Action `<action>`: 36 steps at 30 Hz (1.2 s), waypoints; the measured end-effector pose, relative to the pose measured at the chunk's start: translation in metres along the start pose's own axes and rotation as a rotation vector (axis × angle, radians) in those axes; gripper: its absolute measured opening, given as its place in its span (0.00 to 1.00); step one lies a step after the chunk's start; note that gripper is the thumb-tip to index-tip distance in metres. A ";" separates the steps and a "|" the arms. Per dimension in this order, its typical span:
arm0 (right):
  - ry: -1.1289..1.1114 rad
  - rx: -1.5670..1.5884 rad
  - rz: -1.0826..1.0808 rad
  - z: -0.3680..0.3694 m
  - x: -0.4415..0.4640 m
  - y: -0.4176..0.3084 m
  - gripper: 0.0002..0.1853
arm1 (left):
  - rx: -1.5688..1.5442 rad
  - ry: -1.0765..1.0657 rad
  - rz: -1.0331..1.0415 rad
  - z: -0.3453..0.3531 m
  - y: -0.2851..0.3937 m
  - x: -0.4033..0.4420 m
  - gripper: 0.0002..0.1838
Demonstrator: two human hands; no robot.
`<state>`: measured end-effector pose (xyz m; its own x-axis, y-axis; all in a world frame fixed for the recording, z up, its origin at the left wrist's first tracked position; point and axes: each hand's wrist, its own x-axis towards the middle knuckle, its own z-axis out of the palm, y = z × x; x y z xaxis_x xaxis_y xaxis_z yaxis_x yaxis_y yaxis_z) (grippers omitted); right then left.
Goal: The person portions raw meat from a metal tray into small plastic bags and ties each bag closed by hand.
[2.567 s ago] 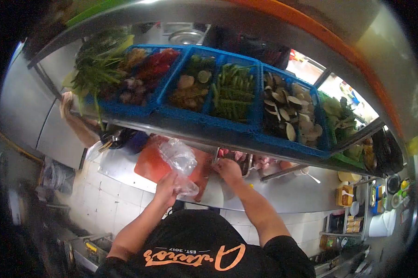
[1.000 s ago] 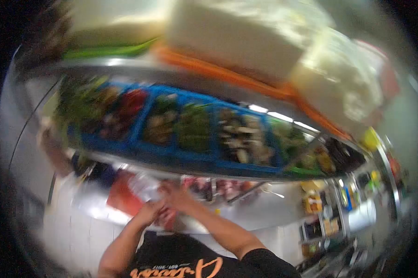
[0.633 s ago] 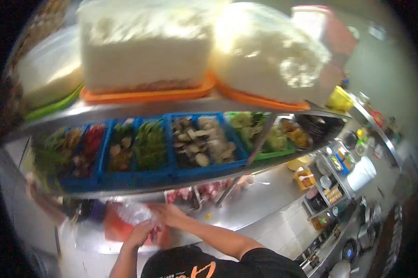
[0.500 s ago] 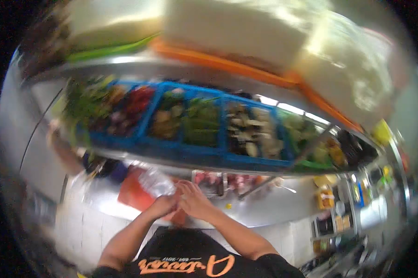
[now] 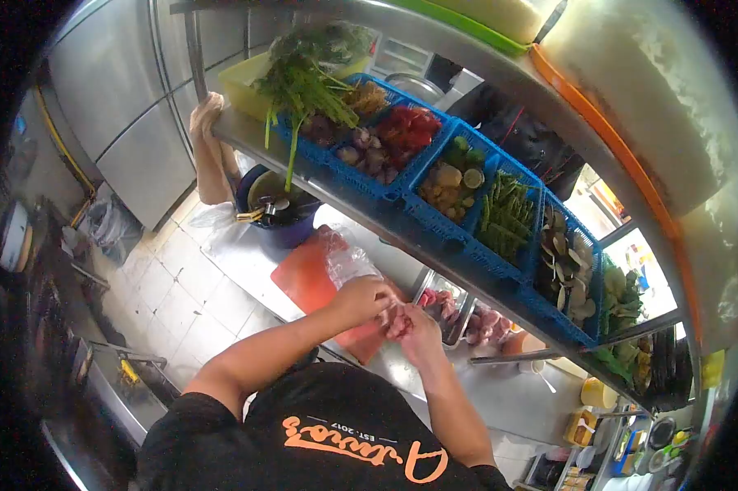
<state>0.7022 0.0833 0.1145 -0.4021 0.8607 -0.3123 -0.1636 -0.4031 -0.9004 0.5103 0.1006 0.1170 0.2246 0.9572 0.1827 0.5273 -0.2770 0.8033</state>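
Observation:
My left hand (image 5: 361, 301) is closed, fingertips pinching a piece of pink raw meat (image 5: 398, 320) between my two hands. My right hand (image 5: 419, 334) is curled round the same meat from the other side. Beneath them lies a red cutting board (image 5: 299, 274), its near corner sticking out below my left forearm. A clear plastic bag (image 5: 348, 260) rests crumpled on the board, just beyond my left hand. Beside my right hand stands a metal tray (image 5: 450, 334) with cut raw meat, and another heap of meat (image 5: 487, 323) sits to its right.
Above the steel counter (image 5: 516, 401) runs a shelf with blue baskets (image 5: 442, 229) of vegetables. A dark blue bucket (image 5: 280, 233) with utensils stands left of the board. Another person's arm (image 5: 212, 151) reaches the shelf's left end. A slanting metal post (image 5: 512, 357) crosses the counter's right side.
My view has turned and become sharper, showing more floor at left. My hands remain together in front of me, and the meat between them now shows clearly.

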 end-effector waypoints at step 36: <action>0.427 -1.123 -0.717 0.050 0.003 -0.022 0.06 | -1.042 0.202 -0.484 0.018 0.016 -0.035 0.10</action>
<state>0.6597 0.0796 0.1484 -0.2038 0.8796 0.4298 0.6675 0.4460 -0.5963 0.5259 0.0612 0.1137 0.0006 0.9659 -0.2587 -0.4268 0.2343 0.8735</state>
